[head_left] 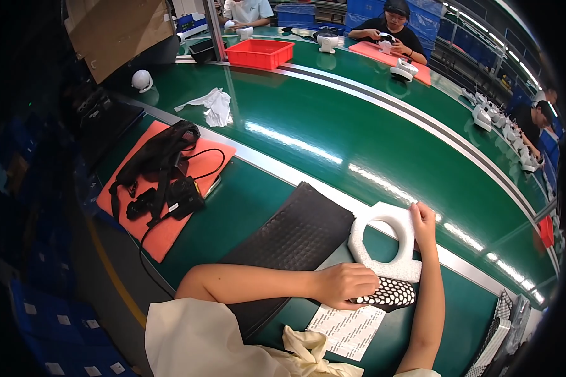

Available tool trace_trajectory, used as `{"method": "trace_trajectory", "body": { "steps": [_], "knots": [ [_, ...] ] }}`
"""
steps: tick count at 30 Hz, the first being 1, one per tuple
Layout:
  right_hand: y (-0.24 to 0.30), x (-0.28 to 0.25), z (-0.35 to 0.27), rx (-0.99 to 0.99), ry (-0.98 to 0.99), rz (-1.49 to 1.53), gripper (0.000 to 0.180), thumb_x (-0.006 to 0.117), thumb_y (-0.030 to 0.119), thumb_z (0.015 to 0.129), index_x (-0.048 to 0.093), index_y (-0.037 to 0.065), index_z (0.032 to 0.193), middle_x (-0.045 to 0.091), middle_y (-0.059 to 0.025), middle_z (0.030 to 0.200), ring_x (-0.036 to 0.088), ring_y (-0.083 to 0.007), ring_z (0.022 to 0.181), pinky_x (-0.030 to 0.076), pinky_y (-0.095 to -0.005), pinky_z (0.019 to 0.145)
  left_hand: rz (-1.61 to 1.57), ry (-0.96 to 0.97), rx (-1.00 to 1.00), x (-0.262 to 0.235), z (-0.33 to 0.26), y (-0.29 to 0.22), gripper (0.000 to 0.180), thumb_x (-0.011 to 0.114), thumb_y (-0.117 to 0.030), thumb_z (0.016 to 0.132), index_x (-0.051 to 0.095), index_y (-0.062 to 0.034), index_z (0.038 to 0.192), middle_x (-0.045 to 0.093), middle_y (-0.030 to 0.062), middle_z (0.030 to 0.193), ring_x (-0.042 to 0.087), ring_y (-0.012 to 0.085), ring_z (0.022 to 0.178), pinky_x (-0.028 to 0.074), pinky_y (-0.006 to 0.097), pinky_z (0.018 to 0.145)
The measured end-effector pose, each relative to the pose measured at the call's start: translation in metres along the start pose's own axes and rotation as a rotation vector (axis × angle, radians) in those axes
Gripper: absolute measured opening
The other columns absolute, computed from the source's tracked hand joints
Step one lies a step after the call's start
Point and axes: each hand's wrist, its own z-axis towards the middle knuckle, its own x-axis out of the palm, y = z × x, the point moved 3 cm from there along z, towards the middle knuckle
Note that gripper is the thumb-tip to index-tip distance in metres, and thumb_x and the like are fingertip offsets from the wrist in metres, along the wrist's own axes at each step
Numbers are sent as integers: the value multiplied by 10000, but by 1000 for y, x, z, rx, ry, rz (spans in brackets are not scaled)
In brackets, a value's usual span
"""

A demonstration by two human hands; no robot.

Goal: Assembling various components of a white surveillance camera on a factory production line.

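Observation:
A white foam piece (pixel 371 248) with a large round opening stands over the bench in front of me. My right hand (pixel 423 220) grips its far right edge, fingers closed at the rim. In front of the foam lies a black piece with white oval dots (pixel 393 294), touching or close against it. My left hand (pixel 346 284) is closed on the left end of the dotted piece; the fingertips are partly hidden. Beneath it rests a white sheet with printed rows (pixel 349 330). Black textured sheets (pixel 289 235) lie left of the foam, partly under my left forearm.
A black camera (pixel 182 198) with straps and cable lies on an orange mat (pixel 157 248) at left. Across the green belt (pixel 295 119) are a white cloth (pixel 214 107), a white round device (pixel 142 81) and a red bin (pixel 261 54). People work on white devices farther off.

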Motion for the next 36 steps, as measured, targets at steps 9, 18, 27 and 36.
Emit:
{"method": "trace_trajectory", "body": {
  "steps": [9, 18, 27, 36],
  "knots": [
    [-3, 1, -3, -19, -18, 8, 252, 524, 145, 854, 548, -52, 698, 481, -93, 587, 440, -147, 555, 346, -297, 517, 2, 28, -11, -2, -1, -2, 315, 683, -134, 638, 521, 24, 857, 566, 151, 945, 570, 300, 881, 475, 375, 750],
    [-11, 3, -1, 0, -26, -26, 294, 529, 200, 865, 510, -30, 684, 483, -138, 595, 433, -205, 535, 371, -340, 521, 69, 143, -52, 0, 3, 4, 279, 687, -152, 638, 552, -7, 834, 592, 119, 987, 582, 254, 940, 485, 350, 792],
    [-8, 3, -2, -97, -32, -13, 262, 524, 201, 851, 544, -22, 716, 530, -152, 659, 515, -273, 589, 406, -355, 563, 78, 123, -44, 1, 15, -3, 330, 738, -51, 549, 519, -36, 795, 628, 136, 879, 632, 281, 793, 497, 344, 654],
    [-3, 4, -4, -87, -31, -19, 271, 511, 220, 852, 565, -10, 720, 549, -149, 694, 532, -310, 628, 415, -381, 582, 106, 113, -40, 2, 9, 0, 303, 729, -80, 550, 537, -30, 778, 620, 121, 895, 620, 266, 812, 486, 330, 671]
  ]
}}
